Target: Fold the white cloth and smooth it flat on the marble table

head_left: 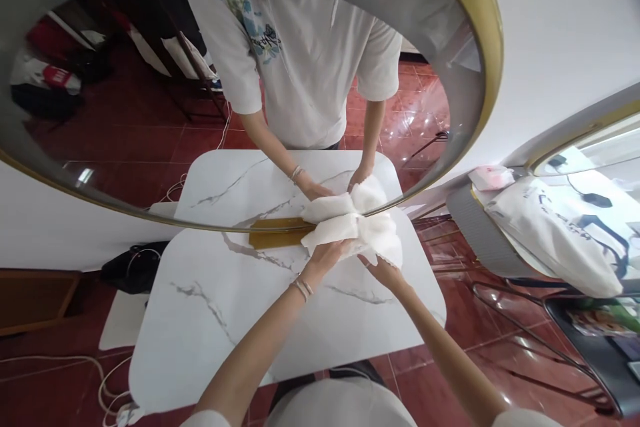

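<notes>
A crumpled white cloth is pressed against the lower rim of a large round mirror with a gold frame. My left hand grips the cloth from below on its left side. My right hand holds the cloth's lower right part, fingers closed into it. Both hands are over the far edge of a white marble-patterned table. A gold stand block at the mirror's foot sits just left of the cloth. The mirror reflects my arms, the cloth and the table.
A black bag lies on the floor left of the table. White cables trail over the red tiled floor at lower left. At right, a white tote bag rests on a chair, with a second mirror behind it.
</notes>
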`<state>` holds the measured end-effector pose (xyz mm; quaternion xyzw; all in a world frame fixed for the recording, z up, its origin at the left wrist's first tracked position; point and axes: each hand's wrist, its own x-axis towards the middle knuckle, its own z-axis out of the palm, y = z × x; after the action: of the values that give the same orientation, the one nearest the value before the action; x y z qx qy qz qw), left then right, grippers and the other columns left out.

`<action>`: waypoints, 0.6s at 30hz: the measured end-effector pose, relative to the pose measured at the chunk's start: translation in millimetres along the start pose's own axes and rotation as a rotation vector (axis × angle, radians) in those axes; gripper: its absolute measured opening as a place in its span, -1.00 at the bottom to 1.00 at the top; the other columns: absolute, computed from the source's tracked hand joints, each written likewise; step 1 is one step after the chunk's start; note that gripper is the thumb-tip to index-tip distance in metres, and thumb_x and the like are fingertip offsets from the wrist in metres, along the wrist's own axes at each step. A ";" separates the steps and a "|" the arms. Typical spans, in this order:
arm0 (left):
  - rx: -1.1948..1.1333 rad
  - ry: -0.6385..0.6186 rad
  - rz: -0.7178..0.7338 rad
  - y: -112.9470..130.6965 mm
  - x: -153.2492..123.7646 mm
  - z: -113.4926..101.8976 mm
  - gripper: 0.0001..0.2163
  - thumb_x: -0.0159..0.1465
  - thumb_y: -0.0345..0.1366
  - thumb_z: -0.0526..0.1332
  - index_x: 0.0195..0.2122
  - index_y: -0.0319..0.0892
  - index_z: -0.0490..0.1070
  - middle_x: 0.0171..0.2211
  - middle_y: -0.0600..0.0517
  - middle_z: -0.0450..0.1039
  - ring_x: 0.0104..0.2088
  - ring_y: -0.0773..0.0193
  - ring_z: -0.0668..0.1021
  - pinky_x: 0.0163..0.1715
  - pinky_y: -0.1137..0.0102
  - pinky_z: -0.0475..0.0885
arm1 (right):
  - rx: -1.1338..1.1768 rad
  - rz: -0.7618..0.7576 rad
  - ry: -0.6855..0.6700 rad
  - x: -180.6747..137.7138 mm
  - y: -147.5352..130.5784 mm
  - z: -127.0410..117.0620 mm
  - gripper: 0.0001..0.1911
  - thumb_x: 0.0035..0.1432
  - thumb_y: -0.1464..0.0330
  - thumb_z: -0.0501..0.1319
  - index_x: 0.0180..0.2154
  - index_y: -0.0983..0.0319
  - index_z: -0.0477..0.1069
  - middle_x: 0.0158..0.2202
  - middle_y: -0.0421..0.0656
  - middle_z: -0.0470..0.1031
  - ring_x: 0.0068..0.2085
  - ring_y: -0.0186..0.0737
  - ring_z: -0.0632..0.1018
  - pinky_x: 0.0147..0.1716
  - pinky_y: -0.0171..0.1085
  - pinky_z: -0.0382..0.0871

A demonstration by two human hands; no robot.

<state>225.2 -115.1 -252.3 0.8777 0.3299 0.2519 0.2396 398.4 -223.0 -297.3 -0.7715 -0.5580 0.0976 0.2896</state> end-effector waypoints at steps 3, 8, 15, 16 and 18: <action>0.049 -0.019 0.022 -10.2 -34.5 -1.5 -0.69 0.39 -0.30 0.03 0.09 -0.09 0.42 -0.27 -0.02 0.57 -0.20 0.16 0.60 0.05 0.15 0.43 | 0.159 0.204 0.077 -9.0 -12.5 8.1 -0.33 0.09 -0.07 0.11 0.06 0.24 0.40 0.01 0.07 0.51 0.15 0.16 0.42 0.15 0.07 0.29; 0.122 0.454 -0.114 -4.5 -58.7 -8.9 -0.64 0.36 -0.20 0.12 0.17 -0.10 0.28 0.00 -0.13 0.45 0.09 0.06 0.46 0.25 -0.11 0.11 | 0.279 0.242 0.387 -1.2 -11.8 -14.4 -0.13 0.05 0.13 0.19 0.31 0.34 -0.01 0.22 0.18 0.26 0.17 0.06 0.41 0.12 0.04 0.31; -0.259 0.675 -0.420 8.1 -42.4 -27.1 -0.51 0.18 -0.16 0.29 0.11 -0.18 0.26 -0.05 -0.15 0.40 -0.05 0.11 0.50 -0.02 0.20 0.43 | 0.364 0.025 0.160 13.2 0.5 -79.8 -0.57 0.03 0.34 0.14 -0.03 0.22 0.45 -0.03 -0.01 0.53 0.01 -0.03 0.52 0.02 -0.04 0.39; -0.302 0.606 -0.420 7.7 -43.4 -30.4 -0.62 0.18 -0.18 0.25 0.01 -0.17 0.34 -0.14 -0.09 0.44 -0.12 0.14 0.52 -0.06 0.22 0.45 | 0.352 -0.004 0.075 11.4 0.6 -87.3 -0.62 0.02 0.35 0.15 -0.09 0.20 0.49 -0.09 -0.05 0.56 -0.03 -0.03 0.54 0.00 -0.04 0.40; -0.377 0.498 -0.400 8.1 -48.6 -38.7 -0.79 0.18 -0.22 0.19 -0.18 -0.15 0.43 -0.24 -0.04 0.45 -0.17 0.16 0.53 -0.12 0.25 0.45 | 0.316 -0.057 -0.014 4.4 -1.5 -100.6 -0.72 0.05 0.34 0.17 -0.18 0.17 0.52 -0.19 -0.09 0.57 -0.11 -0.06 0.54 -0.06 -0.07 0.42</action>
<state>173.9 -144.6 -232.0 0.6480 0.4911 0.4622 0.3541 446.4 -252.6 -213.9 -0.6997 -0.5593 0.1814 0.4059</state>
